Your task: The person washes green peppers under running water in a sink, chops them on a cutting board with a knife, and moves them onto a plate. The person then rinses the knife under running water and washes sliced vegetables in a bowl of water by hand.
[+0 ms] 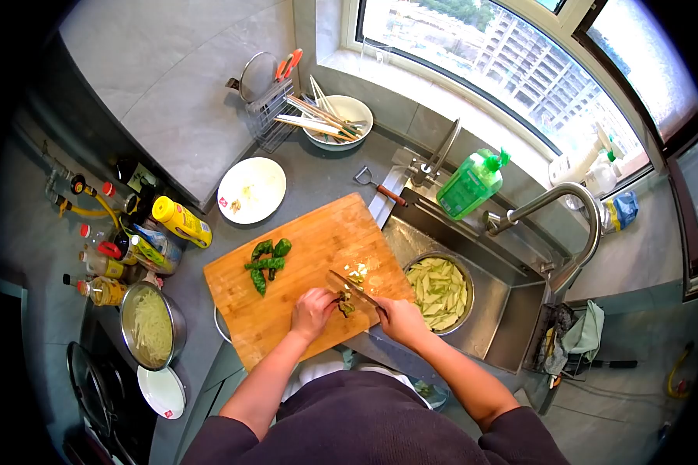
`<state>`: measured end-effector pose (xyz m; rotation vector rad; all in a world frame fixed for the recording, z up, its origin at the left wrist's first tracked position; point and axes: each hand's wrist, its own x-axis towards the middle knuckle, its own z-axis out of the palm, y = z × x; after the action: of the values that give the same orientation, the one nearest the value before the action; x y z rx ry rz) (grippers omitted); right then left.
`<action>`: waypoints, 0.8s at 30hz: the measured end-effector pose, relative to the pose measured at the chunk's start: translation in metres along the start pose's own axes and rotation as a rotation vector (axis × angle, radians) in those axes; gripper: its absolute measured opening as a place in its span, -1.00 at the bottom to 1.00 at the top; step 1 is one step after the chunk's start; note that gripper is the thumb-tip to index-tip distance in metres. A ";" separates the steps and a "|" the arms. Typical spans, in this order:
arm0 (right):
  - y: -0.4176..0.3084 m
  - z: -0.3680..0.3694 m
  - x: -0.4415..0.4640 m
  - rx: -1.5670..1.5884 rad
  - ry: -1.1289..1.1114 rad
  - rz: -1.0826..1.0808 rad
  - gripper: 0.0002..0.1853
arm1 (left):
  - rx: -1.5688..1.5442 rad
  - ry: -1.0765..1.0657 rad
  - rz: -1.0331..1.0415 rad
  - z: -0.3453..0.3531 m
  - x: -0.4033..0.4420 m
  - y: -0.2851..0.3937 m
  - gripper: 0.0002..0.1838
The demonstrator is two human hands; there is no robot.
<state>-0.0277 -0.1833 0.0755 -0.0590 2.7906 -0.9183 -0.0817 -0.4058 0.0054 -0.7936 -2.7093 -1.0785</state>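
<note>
A wooden cutting board lies tilted across the counter beside the sink. My right hand is closed round the handle of a knife, whose blade points up and left over the board. Close to the blade, my left hand has its fingers bent on a small dark green piece; the fingertips partly hide it. Pale chopped bits lie just beyond the blade. Several dark green peppers rest on the board's upper left part.
A bowl of sliced green pieces sits in the sink. Left are a bowl of pale shreds, bottles and a small plate. Beyond the board are a white plate, a peeler and green soap.
</note>
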 end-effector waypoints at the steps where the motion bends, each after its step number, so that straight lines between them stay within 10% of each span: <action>1: -0.004 -0.005 -0.004 -0.048 -0.043 0.000 -0.73 | 0.007 -0.023 -0.006 0.000 -0.001 -0.002 -0.89; 24: -0.012 -0.011 -0.010 -0.200 -0.157 -0.018 -0.72 | 0.010 -0.068 0.154 -0.006 0.005 -0.016 -0.89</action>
<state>-0.0207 -0.1857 0.0928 -0.1779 2.7281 -0.6064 -0.0949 -0.4169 0.0017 -1.0367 -2.6534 -1.0207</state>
